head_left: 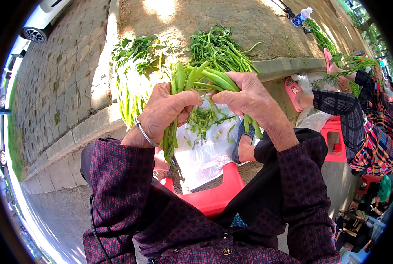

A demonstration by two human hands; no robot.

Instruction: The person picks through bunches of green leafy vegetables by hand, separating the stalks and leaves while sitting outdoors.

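Observation:
My left hand (163, 113), with a bracelet at the wrist, is closed round a bundle of green vegetable stalks (177, 81). Their ends stick out above the fist and below it. Opposite it, my right hand (254, 100) grips more green stalks (218, 78), which bend toward the left hand and hang out under the palm. The two bundles meet between my hands. Below them, torn leaves and stem bits (203, 122) lie on a white plastic sheet (207, 154). The finger pads are mostly hidden.
Leafy bunches lie beyond my hands, one at left (128, 90) and one in the middle (218, 49), by a stone curb (288, 66). A red stool (205, 200) shows between my legs. At right, another person with pink sandals (292, 93) handles greens (354, 64) beside a red stool (335, 138).

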